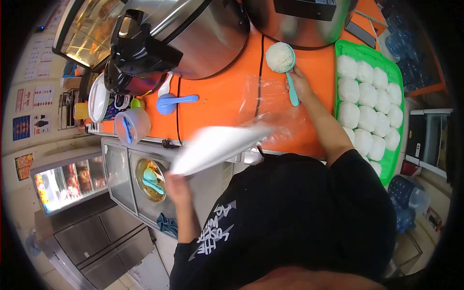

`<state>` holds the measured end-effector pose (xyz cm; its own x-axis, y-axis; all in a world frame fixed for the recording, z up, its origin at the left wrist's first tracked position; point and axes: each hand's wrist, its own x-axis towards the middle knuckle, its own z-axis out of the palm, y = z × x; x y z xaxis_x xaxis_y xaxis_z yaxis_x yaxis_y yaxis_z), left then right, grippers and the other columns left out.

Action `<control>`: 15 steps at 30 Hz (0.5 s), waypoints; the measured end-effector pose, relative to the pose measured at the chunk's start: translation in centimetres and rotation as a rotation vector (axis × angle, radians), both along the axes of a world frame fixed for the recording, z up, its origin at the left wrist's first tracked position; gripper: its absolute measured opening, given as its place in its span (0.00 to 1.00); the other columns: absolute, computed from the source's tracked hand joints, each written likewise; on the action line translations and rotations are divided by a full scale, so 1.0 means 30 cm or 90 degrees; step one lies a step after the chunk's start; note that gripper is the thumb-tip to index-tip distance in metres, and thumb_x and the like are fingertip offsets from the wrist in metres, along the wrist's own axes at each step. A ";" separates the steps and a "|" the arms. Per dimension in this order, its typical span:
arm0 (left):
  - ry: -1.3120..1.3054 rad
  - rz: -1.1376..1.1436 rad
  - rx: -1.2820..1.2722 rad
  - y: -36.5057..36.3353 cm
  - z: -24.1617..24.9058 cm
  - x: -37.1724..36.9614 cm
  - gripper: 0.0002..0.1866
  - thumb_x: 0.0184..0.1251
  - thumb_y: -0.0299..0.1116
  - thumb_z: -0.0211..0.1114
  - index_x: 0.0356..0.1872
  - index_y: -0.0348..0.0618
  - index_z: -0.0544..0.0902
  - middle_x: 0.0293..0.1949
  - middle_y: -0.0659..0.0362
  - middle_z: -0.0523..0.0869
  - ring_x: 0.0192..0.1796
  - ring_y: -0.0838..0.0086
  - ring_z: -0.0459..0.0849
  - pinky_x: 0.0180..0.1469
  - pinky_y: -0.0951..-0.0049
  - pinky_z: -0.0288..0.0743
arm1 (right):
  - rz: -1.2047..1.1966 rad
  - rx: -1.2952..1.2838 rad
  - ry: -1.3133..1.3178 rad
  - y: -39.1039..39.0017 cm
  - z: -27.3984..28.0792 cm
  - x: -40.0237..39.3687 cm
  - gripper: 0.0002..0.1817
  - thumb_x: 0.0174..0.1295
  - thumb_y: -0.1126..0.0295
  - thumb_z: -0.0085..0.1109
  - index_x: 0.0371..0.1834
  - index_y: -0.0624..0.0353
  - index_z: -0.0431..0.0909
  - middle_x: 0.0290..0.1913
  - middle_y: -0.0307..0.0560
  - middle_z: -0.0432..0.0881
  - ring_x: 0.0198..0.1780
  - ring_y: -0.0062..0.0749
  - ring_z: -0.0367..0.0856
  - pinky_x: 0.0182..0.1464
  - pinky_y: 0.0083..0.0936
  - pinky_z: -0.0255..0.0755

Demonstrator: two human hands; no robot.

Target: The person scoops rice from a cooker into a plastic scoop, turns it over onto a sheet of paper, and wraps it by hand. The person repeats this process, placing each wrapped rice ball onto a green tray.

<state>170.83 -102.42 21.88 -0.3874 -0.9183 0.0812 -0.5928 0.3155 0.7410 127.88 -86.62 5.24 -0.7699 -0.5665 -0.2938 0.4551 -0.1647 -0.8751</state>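
My right hand (300, 84) is closed around the handle of a teal rice scoop (294, 92), held above the orange counter. A rounded heap of white rice (279, 57) fills its bowl. On the left, my left hand (180, 189) grips one end of a white sheet, seemingly wrapping paper (217, 147), which is smeared by motion. Thin clear plastic (278, 104) lies on the counter between my hands, partly under the far end of the sheet. To the right, a green tray (342, 47) bears several white wrapped bundles (367, 94) in rows.
Two large steel cookers (203, 38) stand at the back of the orange counter (217, 108). A blue scoop (167, 104) and a clear tub (133, 123) sit at the left. Below is a glass-topped chest with a metal bowl (150, 180) holding food and a teal ladle.
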 end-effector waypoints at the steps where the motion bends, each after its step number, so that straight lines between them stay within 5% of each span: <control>1: 0.308 0.079 0.065 0.006 0.129 -0.070 0.14 0.70 0.37 0.46 0.41 0.35 0.73 0.39 0.56 0.79 0.41 0.75 0.77 0.44 0.75 0.71 | 0.012 -0.019 -0.010 0.002 0.004 0.003 0.17 0.66 0.66 0.37 0.59 0.51 0.60 0.23 0.40 0.68 0.18 0.24 0.66 0.22 0.23 0.65; 4: 0.333 0.093 -0.059 -0.080 0.297 -0.080 0.11 0.70 0.34 0.47 0.41 0.36 0.72 0.37 0.58 0.78 0.38 0.79 0.75 0.42 0.79 0.69 | 0.060 -0.053 -0.055 0.007 0.029 -0.003 0.16 0.66 0.67 0.37 0.57 0.51 0.60 0.23 0.39 0.68 0.18 0.24 0.66 0.22 0.23 0.65; 10: 0.071 -0.029 -0.123 -0.111 0.425 -0.285 0.08 0.68 0.33 0.51 0.32 0.40 0.73 0.27 0.67 0.73 0.28 0.87 0.65 0.31 0.88 0.60 | 0.141 -0.093 -0.173 -0.005 0.212 0.014 0.13 0.67 0.66 0.37 0.54 0.49 0.60 0.23 0.39 0.69 0.19 0.23 0.67 0.23 0.22 0.65; 15: 0.259 -0.183 -0.076 -0.048 0.473 -0.504 0.09 0.68 0.34 0.52 0.33 0.39 0.72 0.27 0.67 0.73 0.28 0.87 0.66 0.32 0.87 0.61 | 0.166 -0.114 -0.154 0.016 0.347 0.018 0.14 0.68 0.62 0.38 0.55 0.50 0.60 0.26 0.39 0.70 0.20 0.21 0.67 0.24 0.21 0.64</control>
<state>155.71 -103.86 36.07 -0.5383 -0.7544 0.3755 -0.1402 0.5195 0.8429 128.43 -86.15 15.66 -0.5144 -0.7920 -0.3287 0.6915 -0.1564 -0.7052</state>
